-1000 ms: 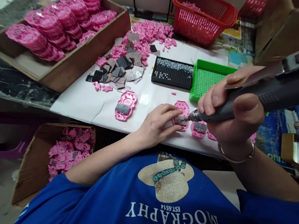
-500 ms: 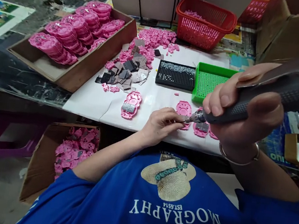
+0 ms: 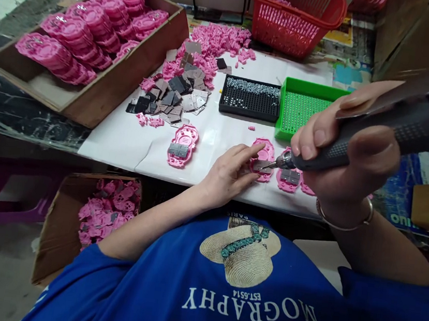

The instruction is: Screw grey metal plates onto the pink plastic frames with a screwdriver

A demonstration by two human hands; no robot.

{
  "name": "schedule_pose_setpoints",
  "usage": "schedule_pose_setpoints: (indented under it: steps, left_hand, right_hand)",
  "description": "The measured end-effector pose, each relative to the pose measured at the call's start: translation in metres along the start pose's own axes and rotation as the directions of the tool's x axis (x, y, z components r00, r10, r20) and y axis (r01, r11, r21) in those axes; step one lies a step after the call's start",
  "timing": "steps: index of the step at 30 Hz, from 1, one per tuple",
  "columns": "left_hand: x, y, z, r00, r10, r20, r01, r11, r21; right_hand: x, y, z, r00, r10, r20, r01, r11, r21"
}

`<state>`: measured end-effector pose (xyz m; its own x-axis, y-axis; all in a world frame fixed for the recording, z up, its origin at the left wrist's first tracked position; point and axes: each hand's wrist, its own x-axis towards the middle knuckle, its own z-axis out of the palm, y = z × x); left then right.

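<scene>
Several shells lie along the near edge of the tabletop (image 3: pixel 226 130), and we count one of them as in hand: the middle shell (image 3: pixel 265 147), just in from that edge. Our left hand (image 3: pixel 226 172) is spread around its left side, forefinger and thumb apart, by our reading steadying it. Our right hand (image 3: pixel 353 180) is wrapped around a driver (image 3: pixel 418 120), its bit pointing down at the grey plate (image 3: pixel 263 165) lying across that shell. Whether a screw is home there we cannot tell.

To its right, another shell (image 3: pixel 287 184) bears its plates, with one more partly hidden by our right hand. Nearer the left corner, the left shell (image 3: pixel 184 136) has plates laid across it too; we cannot see if they are fastened.

Plenty seems left: loose plates (image 3: pixel 171 98) and pink bits (image 3: pixel 221 41) are heaped toward the far edge, and the black tray (image 3: pixel 248 111) holds many screws (image 3: pixel 253 86). Stacks (image 3: pixel 90 25) in the box at the far left look, to us, like finished work.
</scene>
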<state>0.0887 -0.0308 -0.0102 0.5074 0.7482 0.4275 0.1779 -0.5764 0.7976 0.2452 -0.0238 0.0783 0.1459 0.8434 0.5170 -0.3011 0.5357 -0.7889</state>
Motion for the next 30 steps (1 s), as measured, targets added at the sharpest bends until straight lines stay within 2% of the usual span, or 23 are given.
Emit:
schedule_pose_setpoints:
  steps: [4,13,18,26,30]
  left_hand:
    - [0.0,-0.001,0.001,0.999,0.009,0.038,-0.011,0.999,0.042]
    - [0.001,-0.003,0.004,1.0,0.006,0.02,-0.008,0.994,0.109]
    - [0.003,-0.005,0.007,1.0,0.027,0.016,-0.029,0.987,0.161]
    - [0.005,-0.005,0.008,1.0,0.03,0.008,-0.031,0.987,0.157]
    - [0.005,-0.003,0.008,1.0,0.016,0.015,-0.019,0.984,0.18]
  right_hand:
    - [-0.005,0.005,-0.002,0.999,0.047,0.001,-0.047,0.997,-0.062]
    - [-0.006,0.011,-0.007,0.998,0.039,0.051,-0.037,0.998,-0.044]
    - [-0.008,0.011,-0.008,0.997,0.059,0.059,-0.051,0.991,-0.12]
    - [-0.007,0.018,-0.017,0.996,0.086,-0.039,-0.093,0.971,-0.219]
    - [-0.008,0.015,-0.015,0.993,0.107,0.047,-0.097,0.978,-0.183]
